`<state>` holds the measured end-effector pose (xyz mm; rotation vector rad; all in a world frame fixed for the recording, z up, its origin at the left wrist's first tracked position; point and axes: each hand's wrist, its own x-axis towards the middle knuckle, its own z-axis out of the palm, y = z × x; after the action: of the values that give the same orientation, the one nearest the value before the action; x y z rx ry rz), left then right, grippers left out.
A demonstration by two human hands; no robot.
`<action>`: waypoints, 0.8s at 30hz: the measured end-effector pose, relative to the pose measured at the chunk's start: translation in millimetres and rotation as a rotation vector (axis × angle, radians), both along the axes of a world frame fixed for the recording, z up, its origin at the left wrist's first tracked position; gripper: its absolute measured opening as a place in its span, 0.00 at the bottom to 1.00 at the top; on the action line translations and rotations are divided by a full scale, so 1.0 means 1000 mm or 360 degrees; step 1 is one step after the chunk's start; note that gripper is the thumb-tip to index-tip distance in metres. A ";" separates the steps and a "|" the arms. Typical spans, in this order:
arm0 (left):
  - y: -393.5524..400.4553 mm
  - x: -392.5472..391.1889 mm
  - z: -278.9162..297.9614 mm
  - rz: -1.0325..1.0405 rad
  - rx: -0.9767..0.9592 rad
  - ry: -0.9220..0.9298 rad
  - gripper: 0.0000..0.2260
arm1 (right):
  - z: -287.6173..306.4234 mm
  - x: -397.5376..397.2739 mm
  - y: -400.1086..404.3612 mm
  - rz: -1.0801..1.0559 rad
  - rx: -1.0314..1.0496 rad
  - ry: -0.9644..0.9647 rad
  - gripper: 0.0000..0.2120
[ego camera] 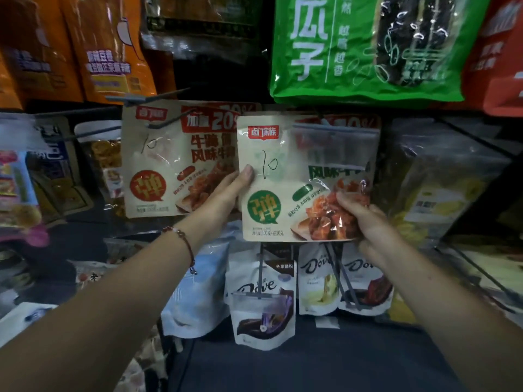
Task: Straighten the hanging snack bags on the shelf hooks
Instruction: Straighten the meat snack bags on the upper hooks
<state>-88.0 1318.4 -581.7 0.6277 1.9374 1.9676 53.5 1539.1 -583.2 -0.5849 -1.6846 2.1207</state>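
Observation:
A cream snack bag with a green round logo [271, 154] hangs at the centre of the rack, a handwritten "10" on its front. My left hand [226, 193] grips its left edge, thumb on the front and fingers behind. My right hand [365, 219] pinches its lower right corner, where clear plastic shows reddish food. A clear price sleeve [334, 145] on the hook covers the bag's upper right. To the left hangs a similar cream bag with an orange logo [169, 159] on a grey hook [147, 96]; my left hand overlaps its lower right corner.
A big green seed bag [325, 46] hangs above, with orange bags [107, 46] at upper left. White Dove chocolate pouches [263, 304] hang below on grey hooks. Clear bags of yellow snacks [441, 193] hang at right, and mixed packets [17, 179] crowd the left.

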 end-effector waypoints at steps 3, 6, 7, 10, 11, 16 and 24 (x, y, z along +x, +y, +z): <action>0.000 0.006 0.001 0.0130 -0.0007 0.0090 0.41 | -0.004 -0.006 0.004 -0.0173 0.0435 -0.0181 0.27; 0.005 0.012 -0.003 0.0241 -0.0195 0.0234 0.30 | -0.013 -0.016 -0.001 -0.0361 0.0634 -0.0211 0.39; 0.008 0.013 -0.007 0.0239 -0.0189 0.0264 0.29 | -0.016 -0.020 -0.004 -0.0391 0.0664 -0.0209 0.41; 0.019 0.013 -0.017 0.0345 -0.0148 0.0298 0.26 | -0.023 -0.029 -0.012 -0.0471 0.0700 -0.0187 0.50; 0.022 0.011 -0.017 0.0393 -0.0137 0.0306 0.24 | -0.023 -0.030 -0.012 -0.0499 0.0720 -0.0204 0.54; 0.037 0.010 -0.014 0.0458 -0.0030 0.0260 0.25 | -0.016 -0.034 0.000 -0.0648 0.1033 -0.0275 0.51; 0.064 0.016 -0.014 0.0696 -0.0003 0.0295 0.48 | -0.013 -0.057 -0.008 -0.0377 0.0662 -0.0120 0.42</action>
<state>-71.5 1382.6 -595.8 0.4226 2.3515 2.2225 -3.6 1531.2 -595.8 -0.6986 -1.9164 1.5433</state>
